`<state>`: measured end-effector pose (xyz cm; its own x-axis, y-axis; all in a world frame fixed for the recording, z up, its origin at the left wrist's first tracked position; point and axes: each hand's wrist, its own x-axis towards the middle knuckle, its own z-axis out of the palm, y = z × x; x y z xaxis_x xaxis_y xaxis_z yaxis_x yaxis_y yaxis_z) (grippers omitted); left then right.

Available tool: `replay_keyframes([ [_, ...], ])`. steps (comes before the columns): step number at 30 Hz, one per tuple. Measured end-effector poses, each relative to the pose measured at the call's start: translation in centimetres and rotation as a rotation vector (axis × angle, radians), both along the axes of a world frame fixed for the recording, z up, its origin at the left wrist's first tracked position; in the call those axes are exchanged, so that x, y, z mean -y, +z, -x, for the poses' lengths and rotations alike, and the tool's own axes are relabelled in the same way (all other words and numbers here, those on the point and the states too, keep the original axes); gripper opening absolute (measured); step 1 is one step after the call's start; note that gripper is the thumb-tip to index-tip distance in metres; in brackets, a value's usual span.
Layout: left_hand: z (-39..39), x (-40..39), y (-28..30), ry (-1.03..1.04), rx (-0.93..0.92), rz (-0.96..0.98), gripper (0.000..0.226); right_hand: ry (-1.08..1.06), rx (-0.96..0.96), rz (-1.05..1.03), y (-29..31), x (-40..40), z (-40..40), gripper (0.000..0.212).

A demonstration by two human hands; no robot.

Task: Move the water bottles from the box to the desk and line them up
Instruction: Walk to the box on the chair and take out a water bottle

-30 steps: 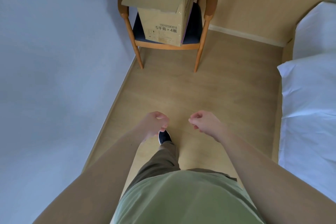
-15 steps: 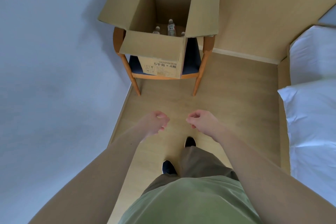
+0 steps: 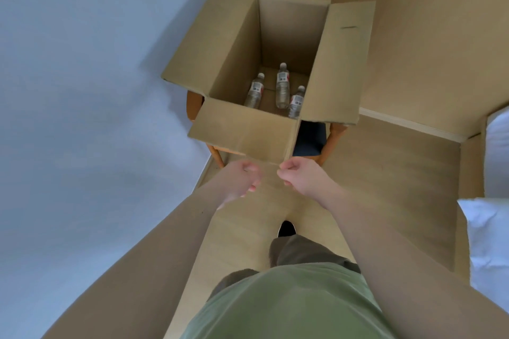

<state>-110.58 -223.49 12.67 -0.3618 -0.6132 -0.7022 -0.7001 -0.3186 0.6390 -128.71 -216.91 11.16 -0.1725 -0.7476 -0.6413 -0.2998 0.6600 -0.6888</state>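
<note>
Three water bottles (image 3: 283, 85) remain in the cardboard box (image 3: 242, 129); left hand (image 3: 242, 181) and right hand (image 3: 300, 176) loosely curled, each grip empty, no tabletop visible

Pale blue-grey wall (image 3: 82, 91) at left, tan panelled wall (image 3: 427, 36) behind, light wood floor (image 3: 385, 187), wooden chair (image 3: 334, 135), white bedding (image 3: 487, 242) at right

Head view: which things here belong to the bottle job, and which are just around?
Part of the job:
cardboard box, flaps open
three water bottles standing inside it
left hand and right hand, both empty

Just around:
wooden chair under the box
bed at right
</note>
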Motion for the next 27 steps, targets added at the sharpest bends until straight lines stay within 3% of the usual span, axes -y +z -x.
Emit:
replay_keyframes([
  [8,3.1,7.2,2.3,0.1,-0.073,0.018,0.026,0.028,0.032,0.105,2.1,8.0,2.8,0.037],
  [15,4.3,12.8,2.6,0.116,-0.085,0.066,0.024,-0.009,0.014,0.107,1.8,12.4,3.8,0.034],
  [27,7.3,25.2,-1.2,0.037,-0.096,-0.036,0.022,-0.176,-0.047,0.006,-0.8,22.1,5.3,0.03],
])
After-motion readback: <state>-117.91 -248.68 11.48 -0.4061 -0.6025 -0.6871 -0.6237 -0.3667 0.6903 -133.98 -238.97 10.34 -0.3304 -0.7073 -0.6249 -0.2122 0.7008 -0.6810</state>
